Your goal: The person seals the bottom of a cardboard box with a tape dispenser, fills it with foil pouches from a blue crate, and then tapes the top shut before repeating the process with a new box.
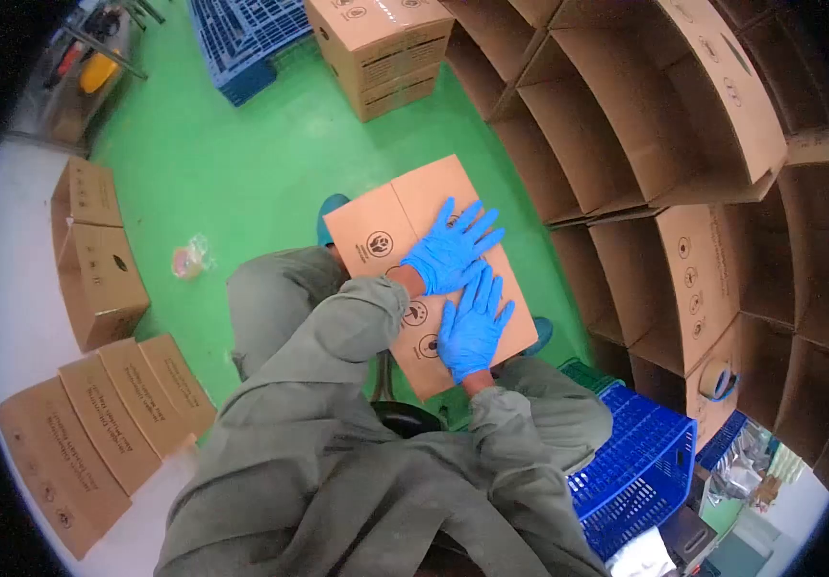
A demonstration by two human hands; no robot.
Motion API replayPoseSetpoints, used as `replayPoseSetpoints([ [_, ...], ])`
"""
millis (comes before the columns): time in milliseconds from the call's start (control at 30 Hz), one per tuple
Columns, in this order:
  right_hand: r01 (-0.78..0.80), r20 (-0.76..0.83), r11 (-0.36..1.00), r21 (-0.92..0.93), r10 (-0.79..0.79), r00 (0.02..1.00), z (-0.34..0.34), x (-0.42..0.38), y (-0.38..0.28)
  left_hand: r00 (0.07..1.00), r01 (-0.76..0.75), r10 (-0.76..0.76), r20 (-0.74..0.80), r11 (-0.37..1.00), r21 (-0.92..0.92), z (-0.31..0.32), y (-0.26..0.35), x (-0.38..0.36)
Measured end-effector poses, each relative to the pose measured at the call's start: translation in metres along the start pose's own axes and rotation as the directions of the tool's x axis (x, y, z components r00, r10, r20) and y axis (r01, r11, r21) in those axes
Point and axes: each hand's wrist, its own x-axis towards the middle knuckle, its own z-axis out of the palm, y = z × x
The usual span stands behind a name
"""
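A brown cardboard box (363,216) with printed round symbols lies across my knees, its side walls not visible from above. My left hand (448,247), in a blue glove, rests flat on the box's upper part with fingers spread. Just below it, my right hand (474,329), gloved in blue too, lies palm down on the cardboard, fingers apart. The right fingertips meet the edge of the left hand. Neither hand grips anything.
Stacked open cartons (626,106) form a wall on the right, with a tape roll (718,379) at one. A blue crate (631,462) stands by my right leg. Cartons (97,433) line the left. A taped box (381,58) and blue pallet (241,48) are ahead.
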Motion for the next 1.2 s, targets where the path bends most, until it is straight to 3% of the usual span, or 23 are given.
replayPoseSetpoints([
  [67,-0.009,0.014,1.000,0.010,0.009,1.000,-0.003,-0.009,0.000,0.998,-0.011,0.009,0.065,0.999,0.031,-0.012,0.005,-0.017],
  [200,0.010,0.006,0.999,0.043,-0.011,1.000,-0.004,0.000,0.002,0.995,-0.029,0.039,0.096,0.994,-0.105,-0.021,0.010,-0.093],
  [300,0.034,0.013,0.997,0.070,-0.034,0.999,-0.022,-0.001,0.001,0.996,-0.031,0.047,0.069,0.976,-0.217,-0.023,0.009,-0.105],
  [367,0.144,0.143,0.927,0.347,-0.204,0.968,-0.048,0.034,0.037,0.999,-0.015,0.027,0.037,0.958,-0.287,-0.026,0.008,-0.105],
  [400,0.228,0.016,0.843,0.488,-0.269,0.963,-0.068,0.060,0.065,0.999,-0.012,0.026,0.048,0.960,-0.281,-0.028,0.008,-0.104],
  [433,0.217,-0.056,0.684,0.697,-0.249,0.967,-0.091,0.105,0.093,0.997,-0.005,0.025,0.068,0.960,-0.281,-0.028,0.010,-0.104],
  [467,0.183,-0.074,0.787,0.589,-0.173,0.982,-0.137,0.149,0.098,0.996,0.003,0.021,0.082,0.958,-0.288,-0.027,0.011,-0.104],
  [500,0.311,-0.271,0.737,0.600,-0.179,0.946,-0.156,0.191,0.117,0.995,0.013,0.017,0.095,0.952,-0.307,-0.026,0.011,-0.104],
  [533,0.329,-0.285,0.588,0.739,-0.170,0.943,-0.166,0.232,0.139,0.994,0.018,0.018,0.109,0.947,-0.321,-0.027,0.009,-0.102],
  [567,0.150,-0.150,0.356,0.922,-0.028,0.988,-0.167,0.273,0.148,0.992,0.015,0.025,0.122,0.948,-0.318,-0.028,0.007,-0.101],
  [600,0.115,-0.124,0.262,0.958,0.020,0.992,-0.156,0.302,0.146,0.991,0.023,0.021,0.132,0.946,-0.324,-0.028,0.007,-0.101],
  [667,0.030,-0.030,0.018,0.999,-0.008,1.000,-0.055,0.358,0.153,0.988,0.023,0.028,0.152,0.946,-0.325,-0.028,0.007,-0.098],
  [700,-0.022,0.031,0.271,0.962,-0.030,0.999,-0.030,0.336,0.094,0.987,0.029,0.028,0.156,0.935,-0.353,-0.028,0.007,-0.098],
  [767,-0.026,0.033,0.278,0.960,-0.021,0.999,0.016,0.283,-0.015,0.983,0.033,0.039,0.181,0.925,-0.378,-0.025,-0.006,-0.101],
  [800,-0.272,0.280,0.064,0.960,-0.215,0.936,0.020,0.287,-0.016,0.990,0.028,0.024,0.139,0.931,-0.363,-0.018,-0.012,-0.102],
  [833,-0.550,0.460,-0.111,0.828,-0.426,0.779,0.027,0.275,-0.013,0.993,0.023,0.023,0.119,0.929,-0.368,-0.015,-0.003,-0.116],
  [867,-0.171,0.209,0.145,0.975,-0.319,0.924,0.065,0.269,0.000,0.988,-0.016,0.075,0.135,0.919,-0.395,-0.020,0.007,-0.124],
  [900,0.246,-0.123,0.452,0.857,-0.284,0.951,0.086,0.285,0.018,0.990,0.035,0.022,0.138,0.917,-0.398,-0.023,0.004,-0.110],
  [967,0.142,-0.045,0.781,0.608,-0.145,0.988,0.029,0.250,0.025,0.993,0.065,-0.017,0.117,0.905,-0.421,-0.023,0.006,-0.096],
  [1033,0.137,-0.215,0.680,0.720,0.031,0.976,-0.018,0.200,0.047,0.996,0.045,-0.010,0.089,0.917,-0.396,-0.014,0.001,-0.100],
  [1067,0.072,-0.233,0.722,0.688,0.125,0.965,-0.053,0.170,0.086,0.996,0.052,-0.021,0.090,0.932,-0.359,-0.013,0.004,-0.101],
  [1133,-0.017,-0.189,0.841,0.541,0.141,0.972,-0.102,0.107,0.133,0.995,0.033,-0.006,0.099,0.961,-0.274,-0.016,0.008,-0.098],
  [1200,-0.127,-0.603,0.984,0.123,0.176,0.778,-0.131,0.053,0.230,0.991,0.034,-0.007,0.132,0.979,-0.202,-0.018,0.010,-0.096],
])
